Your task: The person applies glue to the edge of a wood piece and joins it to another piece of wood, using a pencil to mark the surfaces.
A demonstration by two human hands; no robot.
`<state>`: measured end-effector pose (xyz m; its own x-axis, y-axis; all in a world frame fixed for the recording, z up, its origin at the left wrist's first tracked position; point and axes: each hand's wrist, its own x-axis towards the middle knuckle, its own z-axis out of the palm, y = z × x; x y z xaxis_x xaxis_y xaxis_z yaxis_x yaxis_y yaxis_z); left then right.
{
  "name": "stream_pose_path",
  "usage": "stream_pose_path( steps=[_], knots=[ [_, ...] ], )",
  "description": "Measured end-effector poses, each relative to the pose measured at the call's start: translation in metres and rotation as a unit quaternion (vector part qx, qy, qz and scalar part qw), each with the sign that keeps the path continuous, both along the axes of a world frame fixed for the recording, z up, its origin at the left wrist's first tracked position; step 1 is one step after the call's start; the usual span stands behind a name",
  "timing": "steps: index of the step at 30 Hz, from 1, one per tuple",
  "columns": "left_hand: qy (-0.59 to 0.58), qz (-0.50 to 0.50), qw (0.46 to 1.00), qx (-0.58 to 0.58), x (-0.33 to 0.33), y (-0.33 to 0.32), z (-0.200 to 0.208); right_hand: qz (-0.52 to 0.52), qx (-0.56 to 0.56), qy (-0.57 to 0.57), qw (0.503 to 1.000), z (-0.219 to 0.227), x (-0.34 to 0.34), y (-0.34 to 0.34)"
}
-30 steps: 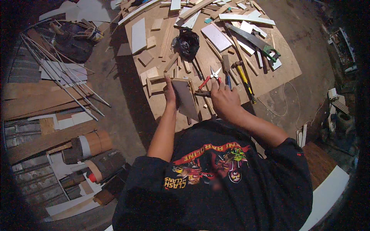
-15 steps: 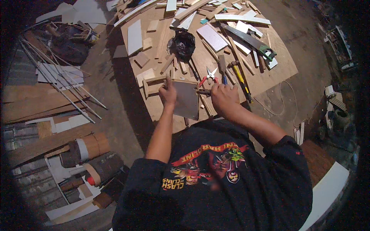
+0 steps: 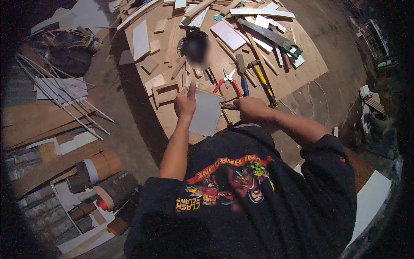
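My left hand grips a flat grey-white panel by its left edge, thumb lying along its face. The panel is tilted above the near end of the plywood table top. My right hand is closed round a pair of pliers. Their dark jaws meet the panel's right edge; what they bite on is too small to make out. Just beyond the hands lie red-handled snips, a chisel with a blue handle and a yellow-and-black hammer. A small wooden frame sits left of the panel.
A handsaw with a green handle rests among wood offcuts at the far right. A black plastic bag stands mid-table, surrounded by wood strips and white boards. Long thin rods and more boards lie on the floor at left.
The panel has tipped, so its face looks lighter and shows at a different angle. My right hand has turned and dropped slightly, its pliers still at the panel's edge. The whole view has shifted a little.
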<state>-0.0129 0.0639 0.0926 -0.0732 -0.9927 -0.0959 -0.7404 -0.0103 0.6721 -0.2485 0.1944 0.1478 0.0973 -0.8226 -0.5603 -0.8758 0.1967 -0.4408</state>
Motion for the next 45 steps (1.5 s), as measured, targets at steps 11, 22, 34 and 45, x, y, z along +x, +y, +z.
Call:
stream_pose_path(
  steps=[11,22,34,45],
  knots=[
    [0.101,-0.019,0.980,0.170,-0.008,-0.026,-0.051,-0.009,-0.007,-0.143,0.990,-0.075,-0.007,-0.012],
    [0.321,0.060,0.869,0.372,-0.034,-0.029,-0.091,-0.051,-0.109,-0.322,0.939,-0.121,0.005,-0.048],
    [0.143,0.183,0.946,0.225,-0.005,-0.073,-0.068,0.003,-0.186,-0.046,0.981,-0.083,-0.008,-0.043],
    [0.160,0.144,0.946,0.243,-0.004,-0.069,-0.054,0.040,-0.059,0.010,0.997,-0.061,0.001,-0.060]
  ],
)
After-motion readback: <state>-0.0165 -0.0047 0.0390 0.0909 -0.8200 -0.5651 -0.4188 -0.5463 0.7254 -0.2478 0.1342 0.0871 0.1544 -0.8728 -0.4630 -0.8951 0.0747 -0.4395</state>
